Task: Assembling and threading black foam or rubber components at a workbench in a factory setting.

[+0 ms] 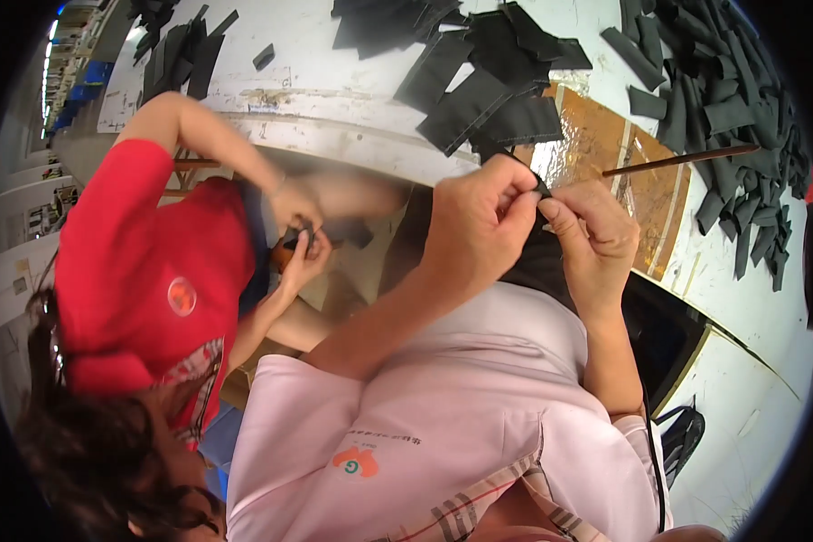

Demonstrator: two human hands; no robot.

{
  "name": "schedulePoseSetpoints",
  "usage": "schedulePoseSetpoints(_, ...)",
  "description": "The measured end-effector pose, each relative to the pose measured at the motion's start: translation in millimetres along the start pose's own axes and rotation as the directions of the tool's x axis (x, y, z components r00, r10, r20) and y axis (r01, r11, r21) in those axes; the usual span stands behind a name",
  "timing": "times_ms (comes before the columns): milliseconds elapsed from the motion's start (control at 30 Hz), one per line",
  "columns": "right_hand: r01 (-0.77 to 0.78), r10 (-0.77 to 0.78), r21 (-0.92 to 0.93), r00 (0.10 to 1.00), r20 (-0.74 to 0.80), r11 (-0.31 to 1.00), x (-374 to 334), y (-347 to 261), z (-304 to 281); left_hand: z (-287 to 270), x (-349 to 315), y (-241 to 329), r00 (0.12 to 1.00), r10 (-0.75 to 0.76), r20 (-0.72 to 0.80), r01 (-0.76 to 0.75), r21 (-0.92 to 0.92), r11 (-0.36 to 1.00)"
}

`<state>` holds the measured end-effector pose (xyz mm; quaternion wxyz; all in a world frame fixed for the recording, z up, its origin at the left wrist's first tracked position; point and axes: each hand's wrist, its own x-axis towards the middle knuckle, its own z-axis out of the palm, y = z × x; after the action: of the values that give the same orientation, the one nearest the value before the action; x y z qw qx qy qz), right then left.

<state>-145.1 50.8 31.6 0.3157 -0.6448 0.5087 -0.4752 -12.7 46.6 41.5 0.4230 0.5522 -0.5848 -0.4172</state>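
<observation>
Close together in front of my body, my left hand [488, 217] and my right hand [596, 230] pinch a small black fabric piece [541, 187] between thumbs and fingers. Most of that piece is hidden by the fingertips. Just beyond my hands, flat black fabric pieces [506, 113] with stitched edges lie overlapping at the table's near edge. A thin brown rod [682, 161] lies to the right of my right hand, over a brown taped board [637, 181].
A big heap of narrow black fabric strips [727, 108] covers the right of the white table [361, 117]. More black pieces [185, 59] lie far left. At my left a person in a red shirt [154, 262] works on a small dark piece. A black bag [682, 438] is at lower right.
</observation>
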Motion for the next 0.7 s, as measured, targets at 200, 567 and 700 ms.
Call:
schedulePoseSetpoints(200, 0.053, -0.098, -0.356, 0.989, -0.111, 0.933, -1.4, 6.3, 9.6, 23.7, 0.5, -13.9, 0.941, 0.245, -0.234, -0.218, 0.135, 0.967)
schedulePoseSetpoints(567, -0.558, 0.497, 0.720, 0.800, 0.335, 0.412, -11.2, 23.6, -19.7, 29.6, 7.3, -16.5, 0.975, -0.154, 0.162, 0.212, -0.452, 0.866)
schedulePoseSetpoints(700, -0.570, 0.429, 0.800, 0.780, 0.455, 0.188, -11.5, 20.4, -15.0, 35.0, 2.2, -12.2, 0.970, 0.178, -0.165, -0.170, 0.061, 0.983)
